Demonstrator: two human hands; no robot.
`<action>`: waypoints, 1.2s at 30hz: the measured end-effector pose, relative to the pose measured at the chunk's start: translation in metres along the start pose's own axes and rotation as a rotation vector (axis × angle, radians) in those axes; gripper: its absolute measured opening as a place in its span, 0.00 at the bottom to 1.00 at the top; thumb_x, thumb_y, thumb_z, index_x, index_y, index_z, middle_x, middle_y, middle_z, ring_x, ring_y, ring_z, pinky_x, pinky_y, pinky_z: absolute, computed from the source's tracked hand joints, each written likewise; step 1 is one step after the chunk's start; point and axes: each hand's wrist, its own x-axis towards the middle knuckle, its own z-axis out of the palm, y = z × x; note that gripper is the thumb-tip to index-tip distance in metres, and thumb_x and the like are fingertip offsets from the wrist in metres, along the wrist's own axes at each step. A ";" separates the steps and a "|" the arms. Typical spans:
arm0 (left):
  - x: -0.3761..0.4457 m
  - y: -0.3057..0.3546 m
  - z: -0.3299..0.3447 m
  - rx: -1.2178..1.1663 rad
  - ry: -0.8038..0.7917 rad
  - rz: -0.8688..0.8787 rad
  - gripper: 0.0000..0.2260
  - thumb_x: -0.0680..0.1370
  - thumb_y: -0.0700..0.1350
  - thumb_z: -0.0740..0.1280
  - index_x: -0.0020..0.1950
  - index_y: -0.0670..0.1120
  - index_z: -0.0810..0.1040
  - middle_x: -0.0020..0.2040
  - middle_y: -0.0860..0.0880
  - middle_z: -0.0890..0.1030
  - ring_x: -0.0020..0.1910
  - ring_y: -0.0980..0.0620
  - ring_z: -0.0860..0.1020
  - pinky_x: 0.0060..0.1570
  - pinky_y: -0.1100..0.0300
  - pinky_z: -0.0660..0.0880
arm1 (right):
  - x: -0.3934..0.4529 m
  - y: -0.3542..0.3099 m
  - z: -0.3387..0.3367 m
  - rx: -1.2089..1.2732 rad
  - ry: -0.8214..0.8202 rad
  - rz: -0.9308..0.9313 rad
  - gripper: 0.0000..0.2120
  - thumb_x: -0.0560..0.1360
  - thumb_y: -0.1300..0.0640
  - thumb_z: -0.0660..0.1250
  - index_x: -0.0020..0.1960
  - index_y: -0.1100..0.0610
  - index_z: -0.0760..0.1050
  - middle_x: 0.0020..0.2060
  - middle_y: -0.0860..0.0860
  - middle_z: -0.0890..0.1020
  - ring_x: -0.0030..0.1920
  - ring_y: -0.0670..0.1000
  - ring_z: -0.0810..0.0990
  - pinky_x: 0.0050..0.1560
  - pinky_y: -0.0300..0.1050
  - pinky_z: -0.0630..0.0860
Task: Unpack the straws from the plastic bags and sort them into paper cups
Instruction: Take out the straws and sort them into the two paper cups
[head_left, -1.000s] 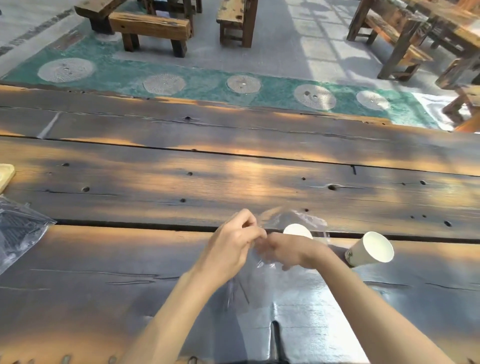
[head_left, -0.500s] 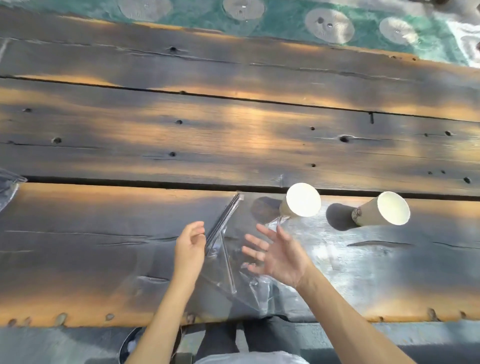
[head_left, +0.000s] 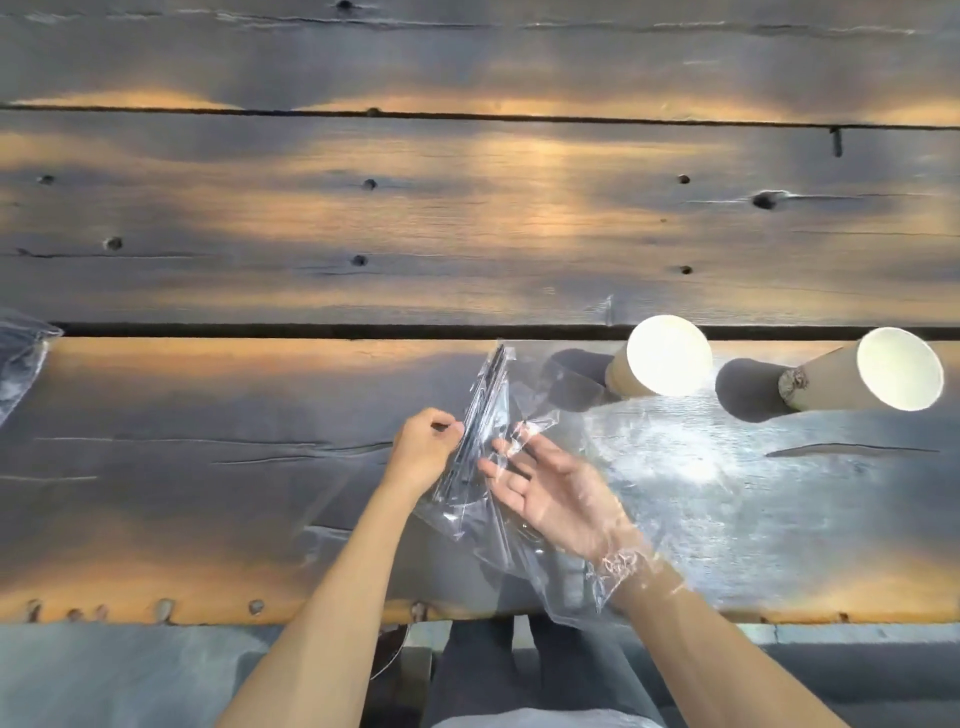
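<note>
From the head camera, two paper cups are sitting on the wooden counter (head_left: 260, 467) off to the right: the nearer cup (head_left: 660, 364) and the far cup (head_left: 878, 376), both showing pale insides with no straws visible in them. A clear plastic bag (head_left: 524, 525) is hanging over the near plank, and the bundle of dark straws (head_left: 480, 421) is lying inside it, tilted, its upper end pointing away toward the gap between planks. At the far left edge another plastic bag (head_left: 21, 353) is peeking in; its contents are too blurred to tell.

The left hand (head_left: 423, 452) is reaching in from below, fingers curling and pinching the bag's film right against the left side of the straws. The right hand (head_left: 550, 499) is lying palm up with fingers spread and straight, gripping nothing; the bag's film is draping over its wrist and its fingertips are touching the plastic just right of the straws. The bundle is sitting between the two hands, well apart from both cups.
</note>
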 end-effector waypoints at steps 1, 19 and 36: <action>-0.001 -0.001 0.000 -0.009 -0.024 0.000 0.04 0.79 0.43 0.68 0.52 0.46 0.81 0.48 0.47 0.83 0.50 0.47 0.81 0.55 0.54 0.75 | 0.003 0.002 0.002 -0.019 0.010 -0.016 0.23 0.79 0.66 0.62 0.73 0.59 0.66 0.74 0.62 0.68 0.66 0.69 0.74 0.61 0.59 0.78; -0.040 -0.001 -0.009 -0.416 -0.130 0.022 0.02 0.75 0.39 0.74 0.44 0.46 0.84 0.37 0.51 0.85 0.34 0.58 0.78 0.38 0.60 0.74 | 0.009 0.016 0.025 -0.478 0.084 -0.181 0.24 0.73 0.51 0.76 0.58 0.69 0.79 0.52 0.66 0.78 0.50 0.63 0.73 0.55 0.59 0.71; -0.059 0.008 -0.010 -0.382 -0.129 0.128 0.02 0.78 0.38 0.70 0.48 0.41 0.82 0.38 0.47 0.85 0.35 0.55 0.80 0.38 0.62 0.75 | -0.004 0.006 0.035 -0.752 0.141 -0.218 0.30 0.71 0.51 0.78 0.64 0.67 0.72 0.42 0.57 0.87 0.36 0.48 0.85 0.35 0.39 0.78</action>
